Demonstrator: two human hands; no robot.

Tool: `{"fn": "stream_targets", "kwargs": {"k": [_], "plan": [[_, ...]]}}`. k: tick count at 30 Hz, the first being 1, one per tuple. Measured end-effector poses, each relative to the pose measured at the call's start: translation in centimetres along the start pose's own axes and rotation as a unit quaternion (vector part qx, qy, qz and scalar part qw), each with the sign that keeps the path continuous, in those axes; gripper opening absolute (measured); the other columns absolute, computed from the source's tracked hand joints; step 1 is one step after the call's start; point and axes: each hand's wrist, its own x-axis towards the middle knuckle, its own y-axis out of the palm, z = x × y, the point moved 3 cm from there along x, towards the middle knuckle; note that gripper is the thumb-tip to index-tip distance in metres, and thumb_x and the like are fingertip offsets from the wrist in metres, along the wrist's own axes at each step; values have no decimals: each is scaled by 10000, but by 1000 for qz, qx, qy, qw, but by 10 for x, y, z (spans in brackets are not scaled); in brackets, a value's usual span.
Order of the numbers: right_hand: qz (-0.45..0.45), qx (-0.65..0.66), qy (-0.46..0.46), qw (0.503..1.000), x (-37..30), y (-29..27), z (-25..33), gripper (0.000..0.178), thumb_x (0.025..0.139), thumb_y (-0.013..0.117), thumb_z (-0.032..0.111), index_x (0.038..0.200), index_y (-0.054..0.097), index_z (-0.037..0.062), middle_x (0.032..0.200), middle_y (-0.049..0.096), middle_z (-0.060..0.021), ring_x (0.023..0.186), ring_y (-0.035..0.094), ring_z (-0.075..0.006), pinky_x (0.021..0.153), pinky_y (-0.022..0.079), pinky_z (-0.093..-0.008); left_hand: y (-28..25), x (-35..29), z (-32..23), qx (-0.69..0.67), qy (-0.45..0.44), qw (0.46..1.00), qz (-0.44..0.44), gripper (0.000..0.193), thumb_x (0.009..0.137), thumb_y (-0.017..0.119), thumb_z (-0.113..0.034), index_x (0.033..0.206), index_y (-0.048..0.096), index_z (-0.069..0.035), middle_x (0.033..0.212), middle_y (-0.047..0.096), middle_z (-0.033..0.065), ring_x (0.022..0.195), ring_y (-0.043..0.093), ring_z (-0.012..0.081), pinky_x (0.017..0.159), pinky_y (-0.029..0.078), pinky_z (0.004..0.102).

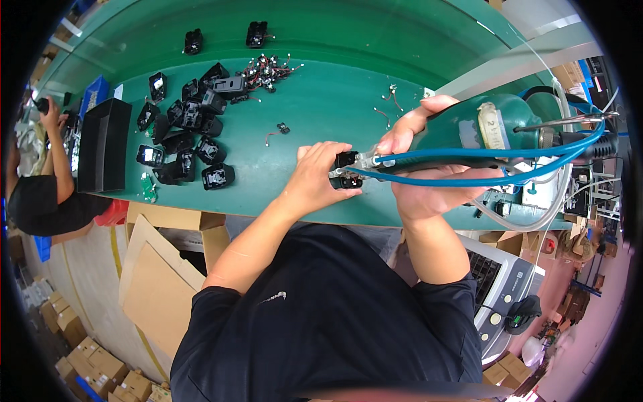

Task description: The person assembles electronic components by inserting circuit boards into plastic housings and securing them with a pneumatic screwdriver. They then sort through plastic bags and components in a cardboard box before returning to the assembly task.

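Note:
My left hand (313,175) is closed around a small black plastic housing (351,182), just above the green bench. My right hand (424,197) grips a thick green handheld power screwdriver (450,128), which lies sideways with its tip pointing left. Two blue air hoses (462,179) run along the screwdriver to a clear fitting (366,161) at its front. That fitting meets the housing between my left fingers, but the exact contact point is partly hidden. Left of my hand lies a small part with a wire (283,127).
Several black housings (193,115) are heaped on the bench's left, beside a pile of wired small parts (266,71). A long black tray (100,151) stands at the left end. Another person (47,194) works beyond it. A green circuit board (148,188) lies near the front edge.

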Motion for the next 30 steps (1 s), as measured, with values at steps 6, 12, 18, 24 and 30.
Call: {"fn": "stream_targets", "kwargs": {"k": [6,12,18,24,30], "plan": [[-20,6,13,1000,-4,4,-7,1091,775,403,946,1261,474,-28,796,613,-163,708,653,-256,642,567,-327,-3,0,1,-4,-5,1000,8,814,588,951,-290,1277,565,-92,1137,651,69,1068,614,260,922,370,394],[-7,-16,48,999,3,0,-17,1090,736,420,968,1268,477,19,808,616,-150,696,639,-241,646,558,-323,-4,0,4,0,1,1000,21,824,618,939,-319,1309,552,-90,1156,649,69,1080,609,258,935,357,398],[62,53,-133,988,46,10,82,1043,872,578,752,1450,302,-72,1124,587,-296,724,696,-303,568,617,-346,-10,13,2,5,15,999,41,815,678,890,-297,1366,517,-68,1240,592,119,1137,563,290,973,342,410],[-96,-287,-253,919,19,-2,101,551,1005,613,294,1382,362,-21,1240,547,-226,701,676,-234,505,594,-307,-63,146,31,128,-22,991,37,675,692,804,-219,1278,533,-23,1238,579,183,1205,564,361,1002,411,472],[-168,-290,-123,934,-28,-25,74,519,990,640,123,1421,382,-7,1174,625,-180,867,672,-234,789,608,-396,-65,232,122,368,-116,911,147,708,735,828,-128,1346,478,-60,1361,557,133,1279,552,333,1061,383,556]]}}
